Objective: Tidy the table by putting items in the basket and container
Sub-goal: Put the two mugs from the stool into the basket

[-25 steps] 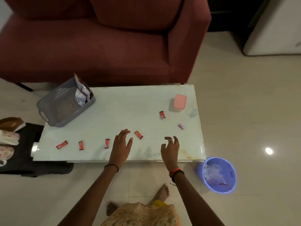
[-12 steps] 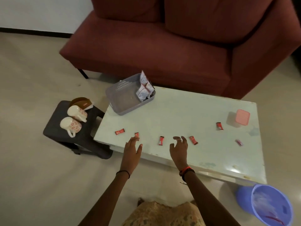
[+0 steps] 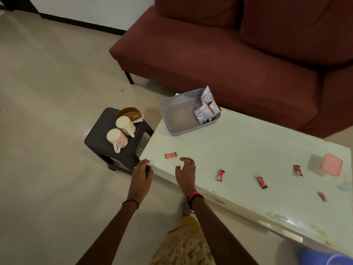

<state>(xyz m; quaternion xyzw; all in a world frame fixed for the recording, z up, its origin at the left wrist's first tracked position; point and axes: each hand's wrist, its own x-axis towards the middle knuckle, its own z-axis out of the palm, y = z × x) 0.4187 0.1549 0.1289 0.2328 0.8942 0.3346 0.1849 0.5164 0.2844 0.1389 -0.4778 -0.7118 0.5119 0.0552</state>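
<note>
Pale floor tiles run under me, and the white table [image 3: 248, 153] stands at an angle across my right. Nearest, my left hand [image 3: 141, 175] hangs at the table's corner, fingers loosely spread with nothing that I can see in them; something dark sits behind them at the edge, and I cannot tell what. My right hand [image 3: 186, 174] hovers over the near edge, fingers curled and parted, empty.

Just beyond my right fingertips lies a red candy wrapper [image 3: 170, 155], near the corner. If I swipe carelessly, I judge it could skid off the smooth top onto the floor, since it looks light and slippery.

Farther right along the near side lie three more red wrappers [image 3: 220, 175] [image 3: 261, 182] [image 3: 298, 170] and a small pink sweet [image 3: 322, 196], well apart, so grabbing several at once risks dropping some. The pink-lidded container [image 3: 332, 166] sits at the right end with its lid on; it needs opening first.

Farther back, the grey basket [image 3: 178, 106] holds sachets [image 3: 206, 107] and overhangs the far corner; a heavy drop could tip it. Beside the table, a dark stool [image 3: 99, 134] carries two mugs [image 3: 117, 138], which my left elbow might knock.
</note>
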